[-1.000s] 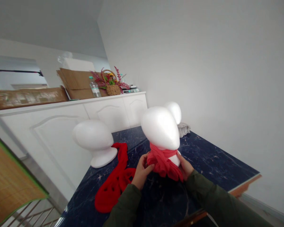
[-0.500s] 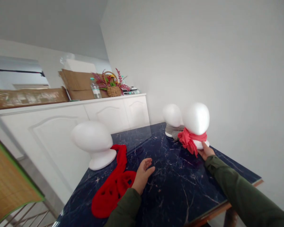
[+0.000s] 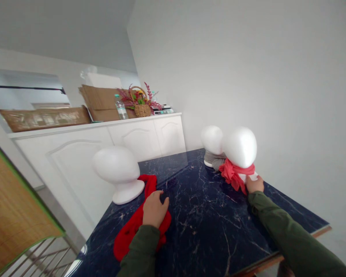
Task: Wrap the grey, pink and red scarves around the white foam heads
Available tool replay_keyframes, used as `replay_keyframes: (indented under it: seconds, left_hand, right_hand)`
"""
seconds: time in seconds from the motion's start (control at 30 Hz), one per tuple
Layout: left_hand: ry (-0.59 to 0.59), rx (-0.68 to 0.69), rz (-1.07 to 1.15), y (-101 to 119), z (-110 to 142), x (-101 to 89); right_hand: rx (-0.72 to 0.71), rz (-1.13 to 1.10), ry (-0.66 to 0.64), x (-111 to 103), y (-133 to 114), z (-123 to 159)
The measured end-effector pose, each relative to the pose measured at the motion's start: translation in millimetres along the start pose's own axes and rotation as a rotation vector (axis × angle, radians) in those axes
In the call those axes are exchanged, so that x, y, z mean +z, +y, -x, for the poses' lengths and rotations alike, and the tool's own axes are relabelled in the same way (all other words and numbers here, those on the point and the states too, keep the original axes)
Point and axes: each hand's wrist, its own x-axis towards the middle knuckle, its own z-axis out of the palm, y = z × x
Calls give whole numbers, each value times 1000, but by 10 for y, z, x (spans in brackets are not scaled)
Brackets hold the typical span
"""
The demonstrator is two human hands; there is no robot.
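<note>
Left hand [image 3: 155, 207] lies palm-down, fingers curled on the red scarf [image 3: 132, 232]; right hand [image 3: 254, 184] grips the foam head's base [image 3: 249, 177]; the basket [image 3: 142, 110] holds flowers [image 3: 132, 97].

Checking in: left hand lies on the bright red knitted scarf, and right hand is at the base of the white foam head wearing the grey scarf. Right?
Not quite. In the head view the right hand is at the base of the white foam head wearing the coral-pink scarf; the grey-scarfed head stands behind it. The left hand does lie on the bright red knitted scarf.
</note>
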Motion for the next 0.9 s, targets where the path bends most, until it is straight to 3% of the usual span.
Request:
replay_keyframes:
  seconds: [0.1, 0.23, 0.3, 0.6, 0.9]
  left_hand:
    - [-110, -274, -278, -215, -62, -105]
    - [-340, -495, -325, -435, -93, -121]
    - [-397, -498, -303, -518, -106, -90]
    - [-411, -371, -207, -696, -150, -15]
    - [-233, -364, -70, -575, -147, -45]
  right_hand:
    - [-29, 68, -3, -44, -41, 18]
    - [-82, 130, -29, -96, -78, 51]
    - [-85, 150, -32, -109, -82, 63]
    - [-39, 136, -9, -169, -117, 141]
    - [-30, 199, -44, -274, -165, 177]
